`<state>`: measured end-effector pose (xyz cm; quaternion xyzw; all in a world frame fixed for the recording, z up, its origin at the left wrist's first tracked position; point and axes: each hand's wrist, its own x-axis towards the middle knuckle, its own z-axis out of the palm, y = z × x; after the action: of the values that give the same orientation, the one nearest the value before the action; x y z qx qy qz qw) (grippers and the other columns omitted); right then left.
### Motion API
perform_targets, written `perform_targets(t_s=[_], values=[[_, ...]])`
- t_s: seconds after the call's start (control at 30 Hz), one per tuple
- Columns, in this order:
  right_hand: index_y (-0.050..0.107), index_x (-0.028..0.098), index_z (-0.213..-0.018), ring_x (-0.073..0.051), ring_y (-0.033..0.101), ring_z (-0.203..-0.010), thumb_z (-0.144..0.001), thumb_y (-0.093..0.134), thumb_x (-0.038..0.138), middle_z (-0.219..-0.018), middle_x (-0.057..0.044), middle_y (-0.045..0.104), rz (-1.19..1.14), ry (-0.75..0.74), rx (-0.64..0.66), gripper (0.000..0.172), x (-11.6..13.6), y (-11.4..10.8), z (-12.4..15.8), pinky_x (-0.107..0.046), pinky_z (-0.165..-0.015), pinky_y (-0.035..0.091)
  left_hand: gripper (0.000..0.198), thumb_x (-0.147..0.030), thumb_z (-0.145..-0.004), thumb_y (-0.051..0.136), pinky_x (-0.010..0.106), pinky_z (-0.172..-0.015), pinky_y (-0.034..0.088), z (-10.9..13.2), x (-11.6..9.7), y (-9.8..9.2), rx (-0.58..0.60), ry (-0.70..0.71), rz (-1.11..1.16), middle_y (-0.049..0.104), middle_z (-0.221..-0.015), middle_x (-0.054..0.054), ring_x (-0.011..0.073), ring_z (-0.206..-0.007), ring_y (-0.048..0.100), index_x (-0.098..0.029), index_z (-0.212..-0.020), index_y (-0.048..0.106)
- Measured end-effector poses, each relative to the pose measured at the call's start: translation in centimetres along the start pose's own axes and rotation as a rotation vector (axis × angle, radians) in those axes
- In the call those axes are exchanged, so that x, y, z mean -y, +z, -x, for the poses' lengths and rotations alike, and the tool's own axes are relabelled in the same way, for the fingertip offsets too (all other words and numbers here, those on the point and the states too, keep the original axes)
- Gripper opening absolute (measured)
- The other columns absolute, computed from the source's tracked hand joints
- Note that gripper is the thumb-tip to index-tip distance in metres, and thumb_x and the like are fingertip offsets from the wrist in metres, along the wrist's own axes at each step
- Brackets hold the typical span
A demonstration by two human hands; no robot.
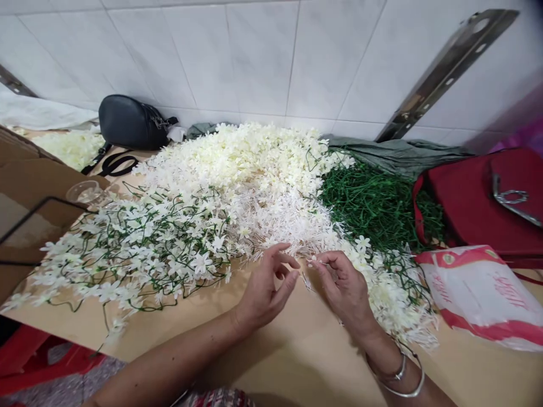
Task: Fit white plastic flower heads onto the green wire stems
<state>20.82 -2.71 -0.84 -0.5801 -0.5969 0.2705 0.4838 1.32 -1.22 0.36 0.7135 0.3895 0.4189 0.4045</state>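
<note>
Bright, even light; warped, blurry edges.

Both forearms are seen bare up to the lower edge; two thin silver bangles [403, 381] are worn at the wrist of the right hand [341, 288]; a red-and-white patterned garment [220, 398] is glimpsed beneath the left forearm.

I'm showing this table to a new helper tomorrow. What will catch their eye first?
Most likely the big heap of cream flowers across the middle of the table. Then the tangle of green stems to its right and the flower vines on the left. In front, the right hand pinches a small white piece, the left hand close beside it.
</note>
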Motion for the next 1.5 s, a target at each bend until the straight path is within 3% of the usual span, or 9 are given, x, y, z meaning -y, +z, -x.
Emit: perform_targets(t_s=[0.2,0.43,0.53,0.63,0.77,0.9,1.13,1.33,1.5], values=[[0.069,0.025,-0.09,-0.019,0.071,-0.076,-0.1,0.063,0.034,-0.084,-0.003,0.076,-0.01,-0.081,-0.028,0.015,0.6,-0.1,-0.4,-0.029,-0.067,0.058,0.032,-0.034,-0.107,0.058,0.024,-0.065,0.05,-6.0,-2.4,0.1,-0.079,-0.138,0.141,0.071,-0.12,0.009,0.013,-0.083,0.073,-0.022,-0.135,0.05],[0.067,0.026,-0.089,-0.021,0.073,-0.078,-0.101,0.057,0.023,-0.082,-0.004,0.077,0.043,-0.329,-0.006,0.016,1.4,-0.2,-0.3,-0.038,-0.081,0.06,0.015,-0.019,-0.099,0.07,0.033,-0.087,0.055,-17.3,-0.1,3.3,-0.101,-0.019,-0.254,0.07,-0.123,0.012,0.0187,-0.093,0.071,-0.016,-0.113,0.071],[0.067,0.026,-0.091,-0.022,0.075,-0.08,-0.101,0.058,0.021,-0.085,-0.005,0.078,0.048,-0.352,0.005,0.014,1.2,0.2,-0.2,-0.038,-0.081,0.061,0.006,-0.009,-0.092,0.075,0.038,-0.096,0.053,-19.9,0.8,4.1,-0.102,-0.006,-0.284,0.072,-0.11,0.011,0.0224,-0.096,0.07,-0.014,-0.094,0.074],[0.067,0.026,-0.092,-0.022,0.075,-0.081,-0.1,0.058,0.021,-0.085,-0.005,0.078,0.046,-0.35,-0.001,0.013,0.8,0.6,-0.2,-0.038,-0.079,0.061,0.013,-0.006,-0.092,0.073,0.038,-0.098,0.052,-20.7,0.7,3.9,-0.13,0.028,-0.267,0.073,-0.098,0.009,0.0227,-0.097,0.069,-0.016,-0.084,0.072],[0.067,0.025,-0.091,-0.022,0.075,-0.078,-0.1,0.058,0.023,-0.084,-0.005,0.077,0.025,-0.322,-0.027,0.013,0.3,1.0,-0.3,-0.037,-0.078,0.06,0.009,-0.015,-0.102,0.062,0.031,-0.084,0.054,-19.4,-0.6,2.5,-0.218,0.053,-0.198,0.076,-0.1,0.008,0.0181,-0.093,0.069,-0.018,-0.095,0.068],[0.068,0.025,-0.091,-0.021,0.074,-0.081,-0.099,0.062,0.026,-0.085,-0.005,0.078,-0.015,-0.262,-0.054,0.011,0.1,0.8,-0.2,-0.036,-0.081,0.06,0.011,-0.028,-0.105,0.061,0.026,-0.075,0.054,-15.5,-1.7,0.3,-0.275,0.035,-0.028,0.077,-0.095,0.005,0.0131,-0.08,0.068,-0.019,-0.1,0.065],[0.071,0.023,-0.098,-0.018,0.071,-0.081,-0.099,0.068,0.041,-0.088,-0.002,0.077,-0.113,-0.085,-0.127,0.018,-0.8,0.3,-0.3,-0.032,-0.078,0.057,0.023,-0.042,-0.098,0.073,0.028,-0.086,0.059,-10.0,-2.1,-2.4,-0.279,0.024,0.313,0.076,-0.097,0.004,0.0153,-0.095,0.077,-0.021,-0.1,0.065],[0.073,0.025,-0.096,-0.02,0.07,-0.081,-0.091,0.077,0.04,-0.088,-0.003,0.076,-0.221,0.015,-0.262,0.016,-0.3,-0.3,-0.8,-0.036,-0.08,0.058,0.029,-0.047,-0.093,0.078,0.023,-0.069,0.058,-5.8,-1.8,-2.1,-0.066,-0.117,0.278,0.074,-0.087,0.002,0.0114,-0.073,0.073,-0.019,-0.097,0.07],[0.072,0.029,-0.098,-0.026,0.076,-0.082,-0.088,0.082,0.04,-0.09,-0.005,0.08,-0.352,0.052,-0.193,0.018,0.8,-0.6,-0.9,-0.044,-0.079,0.06,0.036,-0.053,-0.091,0.078,0.018,-0.052,0.049,-2.0,-0.4,-1.9,0.038,-0.278,0.258,0.069,-0.079,0.0,0.0077,-0.06,0.058,-0.018,-0.1,0.072]])
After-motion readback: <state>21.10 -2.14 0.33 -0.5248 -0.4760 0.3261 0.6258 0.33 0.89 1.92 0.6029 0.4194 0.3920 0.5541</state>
